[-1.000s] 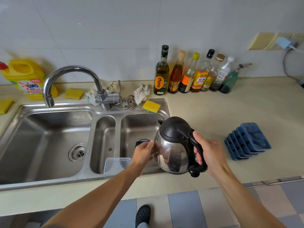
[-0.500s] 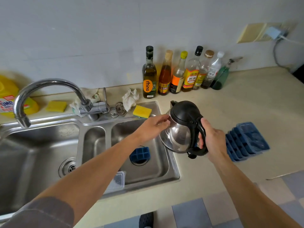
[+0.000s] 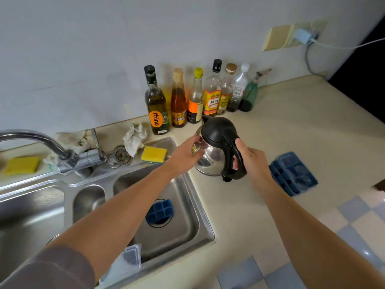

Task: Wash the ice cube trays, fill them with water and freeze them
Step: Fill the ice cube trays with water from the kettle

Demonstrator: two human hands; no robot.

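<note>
Beige counter (image 3: pixel 291 132) beside a steel sink (image 3: pixel 201 207). The right hand (image 3: pixel 253 161) grips the black handle of a kettle (image 3: pixel 214 142); the left hand (image 3: pixel 184 156) rests its fingers against the steel side. Bottles (image 3: pixel 195 97) stand just behind. Stacked ice cube trays (image 3: pixel 293 174) lie right; another tray (image 3: pixel 160 209) sits in the near basin.

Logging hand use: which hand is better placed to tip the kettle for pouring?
Probably the right: the right hand grips the kettle by its black handle, while the left hand only touches its steel side, nearer the spout.
</note>
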